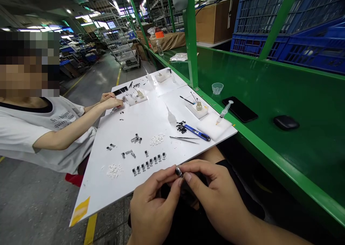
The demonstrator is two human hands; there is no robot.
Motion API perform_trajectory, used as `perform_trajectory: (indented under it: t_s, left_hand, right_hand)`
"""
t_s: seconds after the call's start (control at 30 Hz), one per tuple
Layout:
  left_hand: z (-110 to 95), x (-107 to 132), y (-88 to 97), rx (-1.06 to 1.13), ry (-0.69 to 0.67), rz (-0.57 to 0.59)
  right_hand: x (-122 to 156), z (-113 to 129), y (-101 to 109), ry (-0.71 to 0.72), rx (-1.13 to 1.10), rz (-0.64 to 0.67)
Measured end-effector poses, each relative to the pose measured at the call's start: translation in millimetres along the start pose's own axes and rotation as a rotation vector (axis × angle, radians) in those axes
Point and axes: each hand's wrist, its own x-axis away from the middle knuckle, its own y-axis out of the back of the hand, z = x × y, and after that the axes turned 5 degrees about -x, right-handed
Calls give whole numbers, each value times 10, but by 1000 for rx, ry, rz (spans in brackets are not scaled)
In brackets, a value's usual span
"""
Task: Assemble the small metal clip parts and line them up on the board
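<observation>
White tabletop, centre frame; lower centre, small dark part pinched by left hand and right hand. Apparently mid-handling; likely calling next for steady grip.

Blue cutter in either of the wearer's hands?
No, the blue cutter lies on the white board beside the black pieces; the left hand and right hand pinch a small part.

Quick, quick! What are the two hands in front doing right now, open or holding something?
Left hand: closed, pinching a small black-and-silver part.
Right hand: closed, fingertips on that same part.
</observation>
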Motion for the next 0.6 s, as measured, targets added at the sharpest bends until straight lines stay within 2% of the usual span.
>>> perform_trajectory:
  t_s: [0.1, 0.27, 0.4, 0.6]
  left_hand:
    - [-25, -64, 31, 134, 89, 100]
    - [59, -93, 37, 525, 272, 232]
    - [133, -75, 8, 779, 385, 277]
    - [46, -108, -57, 985, 529, 284]
  right_hand:
    - [-36, 8, 34, 29, 35, 47]
    - [-51, 34, 55, 60, 110, 77]
    - [-55, 40, 44, 109, 144, 81]
    - [-93, 36, 48, 180, 250, 65]
